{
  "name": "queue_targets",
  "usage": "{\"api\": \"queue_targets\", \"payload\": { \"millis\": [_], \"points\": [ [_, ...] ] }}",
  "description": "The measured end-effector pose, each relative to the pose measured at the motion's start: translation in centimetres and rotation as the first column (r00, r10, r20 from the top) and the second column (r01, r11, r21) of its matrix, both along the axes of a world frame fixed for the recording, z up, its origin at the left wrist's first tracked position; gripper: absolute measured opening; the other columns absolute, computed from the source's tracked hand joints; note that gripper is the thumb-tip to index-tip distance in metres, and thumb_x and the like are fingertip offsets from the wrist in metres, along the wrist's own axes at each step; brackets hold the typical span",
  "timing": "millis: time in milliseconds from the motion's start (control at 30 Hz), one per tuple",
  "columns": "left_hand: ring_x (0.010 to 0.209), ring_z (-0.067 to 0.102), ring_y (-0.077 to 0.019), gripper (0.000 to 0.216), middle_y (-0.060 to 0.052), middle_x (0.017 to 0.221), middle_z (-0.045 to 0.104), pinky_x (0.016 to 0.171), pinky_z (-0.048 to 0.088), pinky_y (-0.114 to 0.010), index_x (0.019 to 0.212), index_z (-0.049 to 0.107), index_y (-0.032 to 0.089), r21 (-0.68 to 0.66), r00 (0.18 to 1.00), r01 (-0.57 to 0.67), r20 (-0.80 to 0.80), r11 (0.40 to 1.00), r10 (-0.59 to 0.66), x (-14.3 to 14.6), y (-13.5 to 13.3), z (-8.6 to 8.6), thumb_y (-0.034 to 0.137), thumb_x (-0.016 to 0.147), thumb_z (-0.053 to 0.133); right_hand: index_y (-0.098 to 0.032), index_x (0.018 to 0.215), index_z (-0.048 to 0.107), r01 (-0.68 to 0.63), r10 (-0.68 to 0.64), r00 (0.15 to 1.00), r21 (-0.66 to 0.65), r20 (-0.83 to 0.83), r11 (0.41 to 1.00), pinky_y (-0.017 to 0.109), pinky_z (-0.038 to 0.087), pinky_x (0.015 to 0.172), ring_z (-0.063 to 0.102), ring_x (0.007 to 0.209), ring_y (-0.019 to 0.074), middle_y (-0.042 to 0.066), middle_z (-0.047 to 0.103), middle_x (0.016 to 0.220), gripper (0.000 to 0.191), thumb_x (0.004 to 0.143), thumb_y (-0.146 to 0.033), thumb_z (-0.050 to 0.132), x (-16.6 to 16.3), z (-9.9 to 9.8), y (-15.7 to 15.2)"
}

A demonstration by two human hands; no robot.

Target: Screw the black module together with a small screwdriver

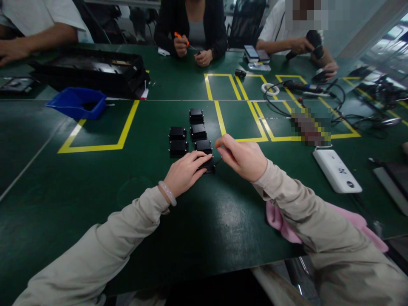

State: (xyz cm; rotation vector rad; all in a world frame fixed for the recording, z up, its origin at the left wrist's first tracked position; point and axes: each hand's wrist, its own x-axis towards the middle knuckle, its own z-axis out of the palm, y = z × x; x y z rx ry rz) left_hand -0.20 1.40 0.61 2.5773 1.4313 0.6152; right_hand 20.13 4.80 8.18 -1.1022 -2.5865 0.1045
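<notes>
My left hand lies over the nearest small black block, its fingers pressed on the block's top and near edge and hiding much of it. Just to the right, my right hand is closed in a pinch beside the block. A thin dark stick runs from under its fingers to the block's right side; its kind is too small to tell. Beyond my hands, more black blocks with small bright screw-like ends stand in two columns, among them the left column's near block and the right column's far block.
A blue scoop-shaped bin and a large black tray stand at the left. A white power bank, a pink cloth and cables lie at the right. Across the green table, one co-worker's hand holds an orange-handled screwdriver.
</notes>
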Motion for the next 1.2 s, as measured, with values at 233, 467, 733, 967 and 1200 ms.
{"api": "queue_targets", "payload": {
  "millis": [233, 467, 733, 967, 1200],
  "points": [
    [0.11, 0.052, -0.0212, 0.039, -0.006, 0.125, 0.053, 0.094, 0.046, -0.036, 0.129, 0.048, 0.022, 0.012, 1.0, -0.001, 0.01, 1.0, 0.001, 0.01, -0.03, 0.02, 0.026, 0.091, 0.048, -0.018, 0.098, 0.058, -0.009, 0.009, 1.0, -0.008, 0.014, 1.0, 0.023, 0.027, 0.054, 0.05, 0.054, 0.0108, 0.0, 0.059, 0.065, 0.042, 0.095, -0.043, 0.026, 0.01, -0.02, -0.02],
    [0.113, 0.051, -0.0212, 0.041, -0.006, 0.126, 0.052, 0.097, 0.044, -0.038, 0.131, 0.046, 0.022, 0.004, 1.0, 0.007, 0.008, 1.0, -0.007, 0.03, -0.03, 0.08, 0.025, 0.09, 0.048, -0.016, 0.105, 0.056, -0.019, 0.019, 0.999, 0.015, -0.028, 1.0, 0.022, 0.027, 0.054, 0.05, 0.055, 0.0098, 0.0, 0.059, 0.069, 0.034, 0.094, -0.034, 0.029, -0.02, -0.12, -0.01],
    [0.109, 0.052, -0.0212, 0.041, -0.006, 0.125, 0.052, 0.094, 0.046, -0.037, 0.132, 0.045, 0.022, 0.006, 1.0, 0.01, 0.013, 1.0, -0.011, 0.02, -0.03, 0.05, 0.025, 0.091, 0.047, -0.017, 0.107, 0.054, 0.002, -0.002, 1.0, 0.003, -0.018, 1.0, 0.022, 0.027, 0.053, 0.046, 0.052, 0.0094, -0.001, 0.056, 0.065, 0.033, 0.094, -0.033, 0.029, 0.06, -0.27, 0.05],
    [0.111, 0.051, -0.021, 0.04, -0.006, 0.125, 0.052, 0.095, 0.045, -0.038, 0.13, 0.046, 0.022, 0.005, 1.0, 0.011, 0.02, 1.0, -0.011, 0.02, -0.04, -0.03, 0.024, 0.09, 0.047, -0.017, 0.099, 0.058, -0.004, 0.004, 1.0, -0.02, 0.003, 1.0, 0.022, 0.027, 0.054, 0.047, 0.053, 0.0101, 0.0, 0.057, 0.064, 0.036, 0.094, -0.039, 0.03, 0.02, 0.0, -0.05],
    [0.111, 0.051, -0.0213, 0.039, -0.006, 0.126, 0.052, 0.094, 0.045, -0.037, 0.13, 0.046, 0.021, 0.002, 1.0, 0.006, 0.007, 1.0, -0.006, 0.02, -0.04, 0.0, 0.025, 0.091, 0.048, -0.016, 0.103, 0.056, -0.035, 0.034, 0.999, -0.012, -0.022, 0.999, 0.022, 0.026, 0.054, 0.047, 0.054, 0.0098, -0.001, 0.055, 0.063, 0.033, 0.094, -0.035, 0.031, 0.04, -0.07, -0.06]
  ]
}}
